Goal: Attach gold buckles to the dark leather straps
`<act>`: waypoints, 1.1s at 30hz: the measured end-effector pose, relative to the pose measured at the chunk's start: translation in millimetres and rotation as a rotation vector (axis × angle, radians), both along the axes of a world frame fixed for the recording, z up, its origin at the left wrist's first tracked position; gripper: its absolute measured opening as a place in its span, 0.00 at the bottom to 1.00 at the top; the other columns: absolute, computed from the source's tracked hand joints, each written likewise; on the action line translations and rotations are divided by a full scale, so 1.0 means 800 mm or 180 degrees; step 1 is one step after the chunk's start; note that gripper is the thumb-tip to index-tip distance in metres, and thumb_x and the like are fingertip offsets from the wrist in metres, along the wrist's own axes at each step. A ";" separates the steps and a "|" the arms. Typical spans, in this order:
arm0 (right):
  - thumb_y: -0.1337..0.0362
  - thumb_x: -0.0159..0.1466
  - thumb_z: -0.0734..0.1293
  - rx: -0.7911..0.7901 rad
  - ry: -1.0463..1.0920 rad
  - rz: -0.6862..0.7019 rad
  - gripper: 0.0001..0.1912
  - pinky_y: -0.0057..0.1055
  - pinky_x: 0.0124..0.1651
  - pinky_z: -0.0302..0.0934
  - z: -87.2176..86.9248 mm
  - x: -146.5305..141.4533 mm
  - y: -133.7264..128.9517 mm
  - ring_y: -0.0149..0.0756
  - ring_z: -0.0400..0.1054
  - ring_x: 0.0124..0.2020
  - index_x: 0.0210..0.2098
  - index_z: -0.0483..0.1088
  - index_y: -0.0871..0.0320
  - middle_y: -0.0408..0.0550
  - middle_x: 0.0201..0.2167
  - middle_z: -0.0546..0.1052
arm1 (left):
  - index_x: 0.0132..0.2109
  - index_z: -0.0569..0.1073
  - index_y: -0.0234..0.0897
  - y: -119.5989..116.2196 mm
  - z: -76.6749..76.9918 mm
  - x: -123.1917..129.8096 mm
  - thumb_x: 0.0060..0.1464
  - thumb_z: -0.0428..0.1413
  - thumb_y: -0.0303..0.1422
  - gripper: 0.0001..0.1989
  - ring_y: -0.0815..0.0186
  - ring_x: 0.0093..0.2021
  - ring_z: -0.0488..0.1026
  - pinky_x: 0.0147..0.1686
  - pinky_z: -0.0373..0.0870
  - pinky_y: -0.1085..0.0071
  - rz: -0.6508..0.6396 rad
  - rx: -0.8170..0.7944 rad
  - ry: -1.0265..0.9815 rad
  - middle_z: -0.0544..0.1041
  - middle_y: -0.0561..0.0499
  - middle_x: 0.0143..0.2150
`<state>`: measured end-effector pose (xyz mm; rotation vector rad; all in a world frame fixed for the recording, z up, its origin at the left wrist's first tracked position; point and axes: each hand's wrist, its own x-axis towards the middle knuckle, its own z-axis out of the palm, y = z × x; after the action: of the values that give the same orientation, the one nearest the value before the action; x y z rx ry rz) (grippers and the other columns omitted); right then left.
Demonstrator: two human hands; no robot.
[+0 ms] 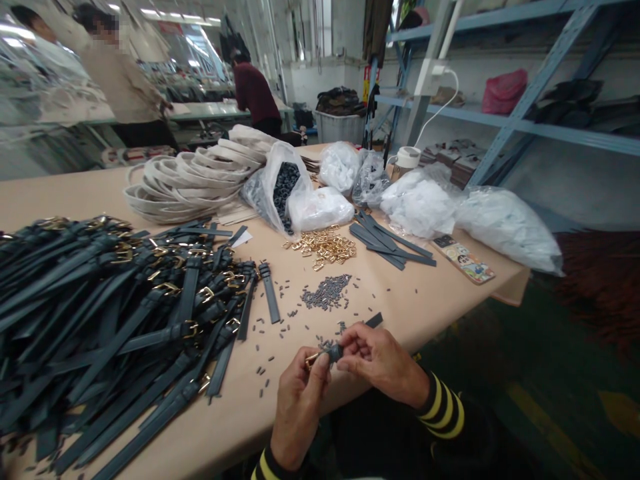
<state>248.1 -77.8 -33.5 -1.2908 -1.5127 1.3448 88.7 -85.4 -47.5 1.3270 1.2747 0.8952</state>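
Near the table's front edge, my left hand (303, 397) pinches the buckle end of a dark strap (333, 353), its gold buckle (313, 360) showing between the fingers. My right hand (383, 360) closes on the same strap just beside it, and the strap's far end sticks out past the knuckles. Just beyond my hands lies a heap of small dark tube-like pieces (327, 292), with more scattered around. Behind that heap is a pile of gold buckles (325, 247). One finished-looking strap with a buckle (270, 293) lies apart to the left.
A large pile of buckled dark straps (115, 320) covers the left side. Farther back are coiled pale straps (195, 173), a bag of dark loops (285, 193), white plastic bags (420, 200), loose dark strips (390, 240) and a patterned phone (465, 259). Other people work behind.
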 end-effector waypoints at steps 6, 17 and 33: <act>0.67 0.55 0.65 -0.0399 0.0419 0.0148 0.06 0.25 0.27 0.61 0.001 0.003 -0.001 0.28 0.67 0.22 0.32 0.66 0.62 0.43 0.24 0.71 | 0.29 0.65 0.36 -0.005 -0.002 0.002 0.55 0.48 0.38 0.12 0.72 0.21 0.59 0.22 0.56 0.76 -0.0100 0.0208 0.0259 0.62 0.58 0.20; 0.70 0.54 0.66 0.0087 -0.0294 -0.0022 0.05 0.23 0.30 0.56 -0.001 -0.011 -0.009 0.29 0.63 0.28 0.32 0.67 0.60 0.40 0.25 0.70 | 0.37 0.69 0.36 -0.010 -0.005 0.007 0.59 0.41 0.35 0.14 0.66 0.29 0.69 0.31 0.64 0.72 -0.0322 0.0748 0.0820 0.70 0.52 0.26; 0.67 0.63 0.59 0.1434 -0.1386 0.0204 0.10 0.30 0.45 0.57 0.020 0.013 -0.001 0.35 0.65 0.41 0.41 0.69 0.61 0.50 0.37 0.72 | 0.31 0.66 0.36 0.000 0.002 -0.010 0.55 0.48 0.38 0.11 0.69 0.27 0.64 0.27 0.59 0.74 -0.0554 0.0096 0.0384 0.67 0.55 0.25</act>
<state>258.6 -78.4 -17.2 -1.2916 -2.0242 0.7133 80.9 -85.1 -45.7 1.5100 1.2195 0.7242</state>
